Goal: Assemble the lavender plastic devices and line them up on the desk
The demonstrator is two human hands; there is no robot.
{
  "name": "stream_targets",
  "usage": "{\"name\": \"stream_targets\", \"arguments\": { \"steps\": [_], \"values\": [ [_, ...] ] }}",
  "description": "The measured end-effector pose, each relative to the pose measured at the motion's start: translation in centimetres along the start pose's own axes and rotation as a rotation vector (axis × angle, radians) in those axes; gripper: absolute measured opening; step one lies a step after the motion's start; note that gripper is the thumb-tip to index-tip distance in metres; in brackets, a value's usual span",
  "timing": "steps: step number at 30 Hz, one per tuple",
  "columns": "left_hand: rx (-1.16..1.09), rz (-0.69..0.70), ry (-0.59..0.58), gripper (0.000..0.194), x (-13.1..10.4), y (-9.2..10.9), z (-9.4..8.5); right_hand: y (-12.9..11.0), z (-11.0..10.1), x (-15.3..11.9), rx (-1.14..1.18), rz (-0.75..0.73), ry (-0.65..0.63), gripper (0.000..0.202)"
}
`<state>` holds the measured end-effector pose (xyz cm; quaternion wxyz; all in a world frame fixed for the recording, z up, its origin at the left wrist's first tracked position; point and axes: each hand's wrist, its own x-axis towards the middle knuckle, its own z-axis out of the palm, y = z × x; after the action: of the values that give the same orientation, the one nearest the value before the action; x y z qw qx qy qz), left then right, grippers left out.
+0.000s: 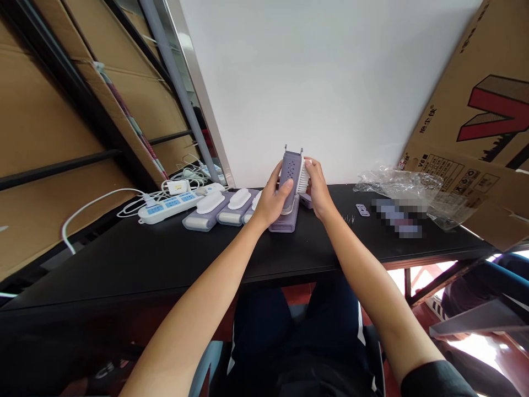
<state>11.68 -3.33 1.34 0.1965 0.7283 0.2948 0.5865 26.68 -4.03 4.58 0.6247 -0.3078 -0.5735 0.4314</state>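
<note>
Above the black table, my left hand [270, 201] is wrapped round an upright purple plastic case [291, 165] with small holes in its face and two thin prongs on top. My right hand [317, 184] pinches a white ribbed or bristled piece [303, 179] against the case's right side; I cannot tell whether the two are joined. Directly below the hands lies a purple block [284, 222], partly covered. Left of it sit several similar purple units with white oval tops, such as one unit [233, 207]. A small purple part [306, 199] shows behind my right hand.
A white power strip [167, 207] with tangled cables lies at the left of the table [165, 264]. On the right are a flat purple plate [362, 210], small screw-like bits [347, 219], clear plastic wrap [400, 184] and a cardboard box [475, 165]. A white panel [322, 77] stands behind.
</note>
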Motion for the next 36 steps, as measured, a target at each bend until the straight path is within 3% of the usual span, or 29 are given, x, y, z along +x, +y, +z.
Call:
{"name": "stream_targets", "arguments": {
  "steps": [3,6,15,21,28,32,35,36],
  "values": [
    [0.221,0.010,0.053,0.095,-0.4,-0.8,-0.3,-0.6,0.1,-0.4,0.098,0.164,-0.154,0.062],
    [0.308,0.056,0.065,0.104,-0.5,-1.2,-0.5,-0.8,0.0,-0.6,0.181,0.267,-0.269,0.068],
    [0.258,0.176,0.072,0.098,-0.4,-1.6,-0.8,0.1,-0.4,-0.2,0.279,0.247,-0.299,0.064],
    [0.232,0.178,0.067,0.100,-0.5,-1.7,-0.7,0.6,-0.5,0.0,0.206,0.181,-0.222,0.063],
    [0.178,0.117,0.075,0.097,-0.5,-1.2,-0.7,0.1,-0.2,0.0,0.039,0.225,-0.264,0.071],
    [0.006,-0.012,0.177,0.092,0.1,-0.9,-0.8,0.0,-2.3,1.1,-0.116,0.168,-0.180,0.070],
    [-0.239,-0.130,0.276,0.074,0.7,-0.5,-1.0,0.2,-5.9,1.7,-0.483,0.003,-0.025,0.048],
    [-0.331,-0.199,0.290,0.069,0.9,-0.3,-1.1,0.4,-7.2,1.7,-0.636,0.000,-0.031,0.042]
  ]
}}
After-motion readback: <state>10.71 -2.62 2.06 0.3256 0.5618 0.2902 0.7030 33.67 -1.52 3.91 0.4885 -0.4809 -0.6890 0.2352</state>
